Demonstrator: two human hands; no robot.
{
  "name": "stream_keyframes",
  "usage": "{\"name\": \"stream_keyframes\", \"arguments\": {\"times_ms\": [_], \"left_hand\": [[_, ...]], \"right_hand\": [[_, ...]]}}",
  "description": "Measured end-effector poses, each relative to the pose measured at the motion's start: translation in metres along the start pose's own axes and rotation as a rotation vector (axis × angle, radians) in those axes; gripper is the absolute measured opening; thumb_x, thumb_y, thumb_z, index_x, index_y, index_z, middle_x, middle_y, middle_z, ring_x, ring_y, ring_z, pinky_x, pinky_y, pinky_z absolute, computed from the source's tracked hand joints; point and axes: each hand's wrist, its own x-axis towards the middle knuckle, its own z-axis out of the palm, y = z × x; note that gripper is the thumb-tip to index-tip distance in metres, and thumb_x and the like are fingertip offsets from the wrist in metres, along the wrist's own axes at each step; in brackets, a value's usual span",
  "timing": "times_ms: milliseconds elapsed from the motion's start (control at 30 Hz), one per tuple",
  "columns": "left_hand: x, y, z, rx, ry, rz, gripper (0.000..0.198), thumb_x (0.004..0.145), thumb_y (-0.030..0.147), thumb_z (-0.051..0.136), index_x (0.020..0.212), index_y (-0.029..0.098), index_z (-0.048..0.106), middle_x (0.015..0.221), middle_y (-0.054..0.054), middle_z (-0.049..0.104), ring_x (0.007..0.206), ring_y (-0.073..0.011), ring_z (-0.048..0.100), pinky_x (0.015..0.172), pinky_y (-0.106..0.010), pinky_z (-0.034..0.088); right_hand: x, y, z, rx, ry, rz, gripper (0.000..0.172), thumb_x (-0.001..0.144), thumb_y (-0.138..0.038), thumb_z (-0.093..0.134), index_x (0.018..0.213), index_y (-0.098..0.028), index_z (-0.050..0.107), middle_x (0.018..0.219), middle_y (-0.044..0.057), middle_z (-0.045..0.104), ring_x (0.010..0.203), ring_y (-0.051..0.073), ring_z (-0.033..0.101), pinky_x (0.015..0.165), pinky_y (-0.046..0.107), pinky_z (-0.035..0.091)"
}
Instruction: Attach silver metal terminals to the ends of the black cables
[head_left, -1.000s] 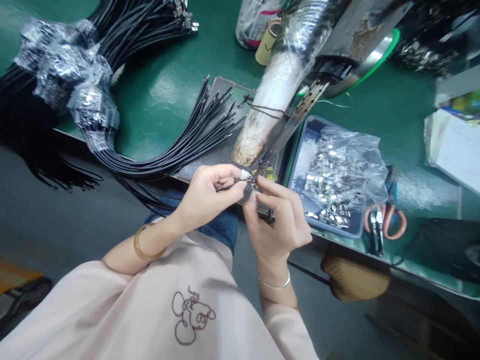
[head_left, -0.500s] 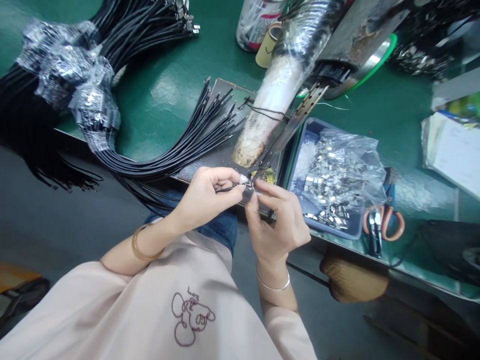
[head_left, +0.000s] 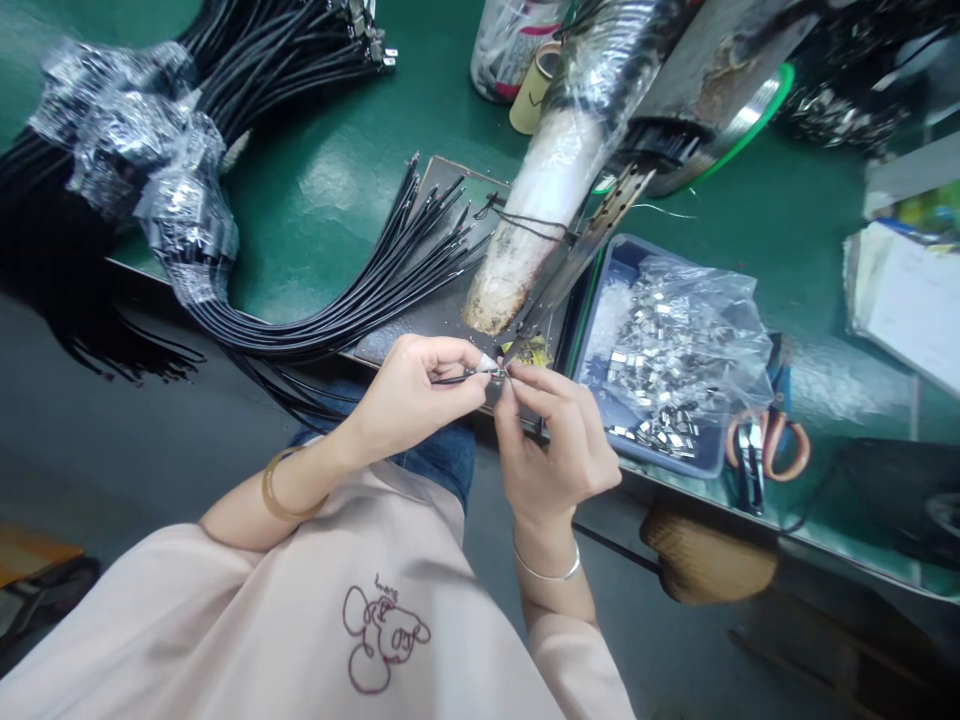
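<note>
My left hand (head_left: pixel 424 390) pinches the end of a black cable (head_left: pixel 454 379) between thumb and forefinger; a fingertip has a white wrap. My right hand (head_left: pixel 555 430) is closed at the cable's end, its fingertips on a tiny metal part (head_left: pixel 499 373). The two hands almost touch, just below the tip of a metal rod (head_left: pixel 559 280) and a white wrapped tube (head_left: pixel 525 220). A bundle of black cables (head_left: pixel 300 335) curves in from the left, its bare ends lying on a dark board (head_left: pixel 442 200).
Right of my hands a blue tray (head_left: pixel 589 350) holds small metal connectors and a plastic bag. Orange-handled pliers (head_left: pixel 784 450) lie beside it. Plastic-wrapped cable bundles (head_left: pixel 120 140) are at the left. A jar (head_left: pixel 514 50) and a yellow roll (head_left: pixel 531 100) stand behind the board.
My fingertips have shifted very slightly around the cable's end. Both hands otherwise keep their place.
</note>
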Motion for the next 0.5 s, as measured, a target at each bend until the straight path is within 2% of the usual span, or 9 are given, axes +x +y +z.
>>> {"name": "stream_keyframes", "arguments": {"times_ms": [133, 500], "left_hand": [[0.0016, -0.0002, 0.0005, 0.003, -0.001, 0.022, 0.011, 0.080, 0.015, 0.060, 0.070, 0.013, 0.065, 0.055, 0.008, 0.029, 0.053, -0.0054, 0.023, 0.049, -0.021, 0.020], [0.0030, 0.0016, 0.0016, 0.095, 0.055, 0.083, 0.010, 0.080, 0.017, 0.060, 0.070, 0.014, 0.062, 0.054, 0.009, 0.028, 0.051, -0.0058, 0.022, 0.048, -0.022, 0.021]], "right_hand": [[-0.0019, -0.0006, -0.0008, 0.002, 0.016, 0.008, 0.017, 0.085, -0.005, 0.071, 0.089, -0.020, 0.062, 0.095, 0.005, 0.078, 0.087, 0.014, 0.076, 0.078, 0.023, 0.063], [0.0009, 0.0018, 0.0006, 0.014, 0.007, 0.004, 0.020, 0.082, -0.003, 0.073, 0.087, -0.020, 0.063, 0.093, 0.004, 0.078, 0.084, 0.014, 0.075, 0.079, 0.022, 0.061]]}}
